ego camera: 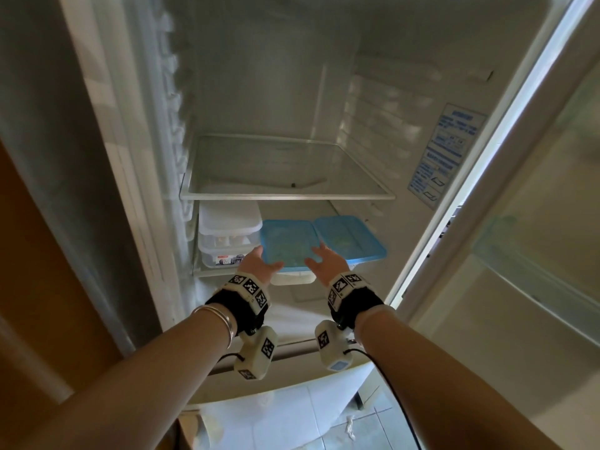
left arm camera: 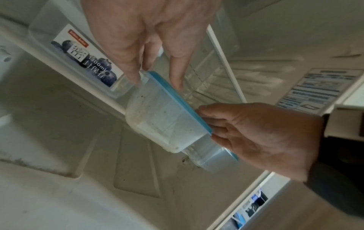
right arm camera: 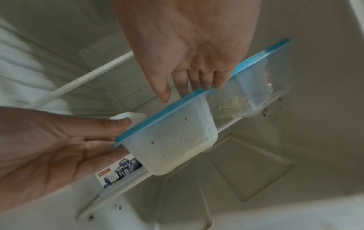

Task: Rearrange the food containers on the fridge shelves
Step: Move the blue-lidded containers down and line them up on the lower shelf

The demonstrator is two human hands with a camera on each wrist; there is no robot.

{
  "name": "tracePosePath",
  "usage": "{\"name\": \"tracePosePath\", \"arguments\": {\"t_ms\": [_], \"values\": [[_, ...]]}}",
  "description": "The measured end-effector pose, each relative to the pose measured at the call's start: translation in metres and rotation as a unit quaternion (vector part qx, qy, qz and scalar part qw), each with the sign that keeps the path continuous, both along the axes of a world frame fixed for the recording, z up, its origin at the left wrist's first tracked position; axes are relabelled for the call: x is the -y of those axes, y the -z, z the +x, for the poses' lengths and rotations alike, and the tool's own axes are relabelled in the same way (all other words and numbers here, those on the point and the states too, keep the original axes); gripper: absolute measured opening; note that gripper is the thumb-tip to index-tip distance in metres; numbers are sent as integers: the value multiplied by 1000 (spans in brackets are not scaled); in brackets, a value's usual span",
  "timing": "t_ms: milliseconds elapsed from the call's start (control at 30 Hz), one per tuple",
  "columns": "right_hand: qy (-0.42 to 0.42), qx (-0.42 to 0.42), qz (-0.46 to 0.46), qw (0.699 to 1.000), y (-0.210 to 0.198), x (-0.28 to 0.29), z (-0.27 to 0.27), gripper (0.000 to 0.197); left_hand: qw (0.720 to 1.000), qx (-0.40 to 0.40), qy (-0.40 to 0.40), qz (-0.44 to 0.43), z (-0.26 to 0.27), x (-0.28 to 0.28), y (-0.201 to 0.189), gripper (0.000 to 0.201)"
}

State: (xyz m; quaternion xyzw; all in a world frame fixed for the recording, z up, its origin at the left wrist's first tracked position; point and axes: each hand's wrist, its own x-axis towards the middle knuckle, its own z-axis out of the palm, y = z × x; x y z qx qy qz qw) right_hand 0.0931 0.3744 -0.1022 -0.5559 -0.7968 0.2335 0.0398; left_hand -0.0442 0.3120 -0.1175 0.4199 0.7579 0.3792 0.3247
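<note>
Reaching into the open fridge, both hands flank one blue-lidded container (ego camera: 289, 245) that sits on the lower shelf (ego camera: 207, 272), its front end jutting past the shelf edge toward the wrists. Left hand (ego camera: 256, 259): fingers extended along the container's left side, thumb lying over the lid's near corner; spread, not clamped. Right hand (ego camera: 324, 259): fingers loosely straight, tips at the lid's right edge where it meets a second blue-lidded container (ego camera: 349, 237); whether they press down cannot be told. That second container stands just beyond the right fingertips, touching the first one side to side, pale crumbs showing through its clear wall in the right wrist view. Just outside the left hand, a stack of white-lidded containers (ego camera: 229, 235) stands against the fridge's left wall, the bottom one carrying a blueberry label (left arm camera: 86, 57). Above both hands, the upper glass shelf (ego camera: 285, 198). Past the right hand, a blue instruction sticker (ego camera: 444, 157) on the fridge's right wall. Silver bangles (ego camera: 220, 319) on the left forearm; marker-tagged wrist cameras on both wrists.
</note>
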Motion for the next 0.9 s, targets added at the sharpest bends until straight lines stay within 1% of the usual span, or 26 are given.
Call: {"name": "tracePosePath", "arguments": {"t_ms": [67, 100, 267, 367, 533, 767, 900], "values": [[-30, 5, -7, 1000, -3, 2, 2, 54, 998, -61, 19, 4, 1, 2, -3, 65], [-41, 3, -13, 999, -4, 3, 3, 57, 995, -89, 33, 10, 2, 2, -5, 66], [-66, 11, 2, 998, -3, -1, 6, 67, 979, -182, 94, -7, 2, -4, -4, 56], [-80, 18, 13, 997, -3, -6, 6, 66, 976, -193, 99, -11, 3, -12, -2, 55], [-99, 60, 29, 993, -7, -15, -6, 60, 976, -198, 86, -6, 2, -27, -1, 51], [-116, 69, 19, 991, -19, -38, -21, 57, 976, -207, 61, -23, -7, -49, -7, 46], [-120, 67, 18, 990, -18, -47, -26, 57, 973, -224, 52, -37, -9, -58, -7, 47]]}}
